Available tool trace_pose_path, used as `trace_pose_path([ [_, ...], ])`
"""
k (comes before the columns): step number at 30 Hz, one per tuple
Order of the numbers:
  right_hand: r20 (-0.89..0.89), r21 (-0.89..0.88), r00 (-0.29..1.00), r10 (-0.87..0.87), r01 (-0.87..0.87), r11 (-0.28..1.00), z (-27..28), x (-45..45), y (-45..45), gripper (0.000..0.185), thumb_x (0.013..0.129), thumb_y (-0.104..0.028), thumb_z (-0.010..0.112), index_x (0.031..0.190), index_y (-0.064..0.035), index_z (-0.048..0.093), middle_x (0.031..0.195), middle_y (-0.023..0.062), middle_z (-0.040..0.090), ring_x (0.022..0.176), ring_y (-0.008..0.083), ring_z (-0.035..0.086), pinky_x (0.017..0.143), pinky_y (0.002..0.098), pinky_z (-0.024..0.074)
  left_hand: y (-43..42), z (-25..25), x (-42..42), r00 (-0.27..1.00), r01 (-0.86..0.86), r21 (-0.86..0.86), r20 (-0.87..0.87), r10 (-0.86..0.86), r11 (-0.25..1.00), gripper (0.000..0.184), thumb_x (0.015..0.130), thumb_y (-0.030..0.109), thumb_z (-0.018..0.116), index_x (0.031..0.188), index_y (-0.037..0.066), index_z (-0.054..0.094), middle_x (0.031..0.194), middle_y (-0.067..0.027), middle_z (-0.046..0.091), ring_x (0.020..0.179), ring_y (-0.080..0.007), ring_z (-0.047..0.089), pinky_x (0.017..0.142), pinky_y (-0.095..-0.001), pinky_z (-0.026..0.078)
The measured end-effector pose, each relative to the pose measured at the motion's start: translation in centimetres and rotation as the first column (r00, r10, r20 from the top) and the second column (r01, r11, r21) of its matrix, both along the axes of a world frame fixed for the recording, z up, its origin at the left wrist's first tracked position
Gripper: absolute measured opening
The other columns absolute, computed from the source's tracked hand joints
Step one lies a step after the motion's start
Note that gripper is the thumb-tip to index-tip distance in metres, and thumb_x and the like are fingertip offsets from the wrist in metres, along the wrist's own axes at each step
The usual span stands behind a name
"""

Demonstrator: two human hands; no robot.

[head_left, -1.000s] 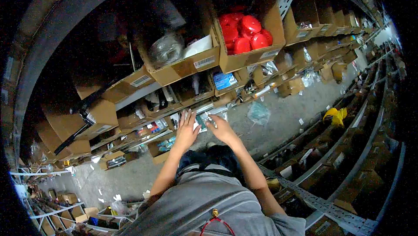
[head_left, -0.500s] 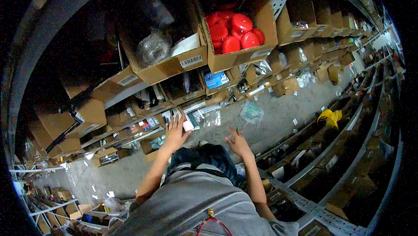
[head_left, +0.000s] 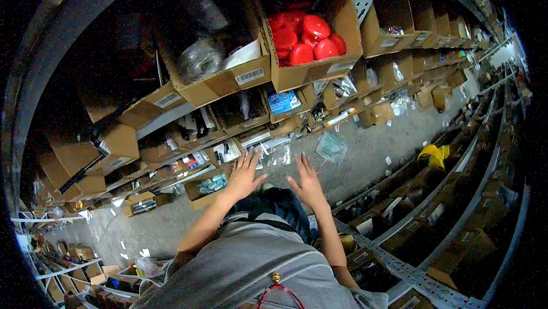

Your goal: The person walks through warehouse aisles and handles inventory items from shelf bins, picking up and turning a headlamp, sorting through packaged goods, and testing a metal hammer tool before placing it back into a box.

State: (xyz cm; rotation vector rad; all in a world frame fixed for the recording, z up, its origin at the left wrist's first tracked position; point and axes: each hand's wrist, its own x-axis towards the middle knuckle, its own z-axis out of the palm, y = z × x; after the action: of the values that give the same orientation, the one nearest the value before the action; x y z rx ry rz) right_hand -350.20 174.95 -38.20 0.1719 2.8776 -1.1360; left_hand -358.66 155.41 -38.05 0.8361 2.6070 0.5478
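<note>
My left hand [head_left: 244, 176] is open, palm down and fingers spread, in front of the lower shelf row. It appears to hold nothing. Close to its fingertips are clear plastic bags [head_left: 278, 155] on the floor and a box of white and black packets [head_left: 226, 150]. To the left of that hand stands a carton of blue-green packets [head_left: 212, 184]. My right hand [head_left: 310, 184], also open with fingers extended, hangs over the floor with nothing visible in it. Beyond its fingertips lies a greenish plastic bag [head_left: 331, 148].
Above, a carton holds red round lidded containers [head_left: 308, 38], beside a box with clear plastic wrap [head_left: 201, 61]. A blue package [head_left: 283, 102] sits lower. On the right, shelf bins flank the concrete floor [head_left: 377, 143], with a yellow item [head_left: 435, 155] hanging out.
My left hand has shifted right, and the pale and teal items beside it no longer show. My right hand has turned, its fingers now pointing forward and straighter.
</note>
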Motion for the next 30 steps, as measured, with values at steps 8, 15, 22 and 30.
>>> trace_pose_path([
  [8, 0.069, -0.023, 0.997, 0.034, -0.033, 0.999, -1.4, 0.3, -0.9, 0.063, 0.079, -0.031, 0.052, 0.129, -0.0064, 0.024, 0.126, 0.0313, 0.025, 0.118, 0.0438, 0.024, 0.097, 0.0446, 0.0253, -1.4, -0.7, 0.6, 0.997, -0.072, 0.071, 0.034, 0.07, 0.995, 0.07, 0.079, 0.038, 0.051, 0.132, 0.008, 0.016, 0.132, -0.0213, 0.021, 0.123, -0.0382, 0.019, 0.096, -0.0496, 0.024],
  [15, 0.058, 0.002, 0.997, 0.055, -0.056, 0.998, -2.2, 0.2, -1.4, 0.063, 0.079, -0.033, 0.051, 0.129, -0.0058, 0.023, 0.126, 0.0313, 0.025, 0.118, 0.0444, 0.025, 0.097, 0.0438, 0.025, -1.4, -0.4, 0.4, 0.997, -0.07, 0.09, -0.009, 0.071, 0.993, 0.072, 0.078, 0.036, 0.052, 0.132, 0.007, 0.015, 0.132, -0.0217, 0.022, 0.122, -0.0378, 0.02, 0.098, -0.0466, 0.022],
  [22, 0.098, -0.011, 0.992, 0.079, -0.078, 0.997, -2.4, -0.1, -1.9, 0.063, 0.08, -0.034, 0.049, 0.129, -0.0054, 0.022, 0.127, 0.0308, 0.026, 0.117, 0.0445, 0.026, 0.097, 0.044, 0.0251, -1.9, 0.5, 0.5, 0.995, -0.104, 0.13, 0.02, 0.102, 0.986, 0.073, 0.079, 0.038, 0.051, 0.133, 0.01, 0.01, 0.134, -0.0213, 0.017, 0.125, -0.0355, 0.014, 0.097, -0.0507, 0.02],
  [30, 0.163, -0.165, 0.967, 0.198, -0.171, 0.971, 0.2, -1.6, -3.6, 0.061, 0.08, -0.031, 0.052, 0.128, -0.0049, 0.025, 0.13, 0.0275, 0.022, 0.121, 0.0398, 0.022, 0.098, 0.0404, 0.0228, -3.0, 0.9, 1.3, 0.983, -0.167, 0.06, -0.063, 0.171, 0.984, 0.073, 0.079, 0.041, 0.049, 0.133, 0.012, 0.01, 0.133, -0.0217, 0.02, 0.123, -0.0389, 0.017, 0.1, -0.0471, 0.017],
])
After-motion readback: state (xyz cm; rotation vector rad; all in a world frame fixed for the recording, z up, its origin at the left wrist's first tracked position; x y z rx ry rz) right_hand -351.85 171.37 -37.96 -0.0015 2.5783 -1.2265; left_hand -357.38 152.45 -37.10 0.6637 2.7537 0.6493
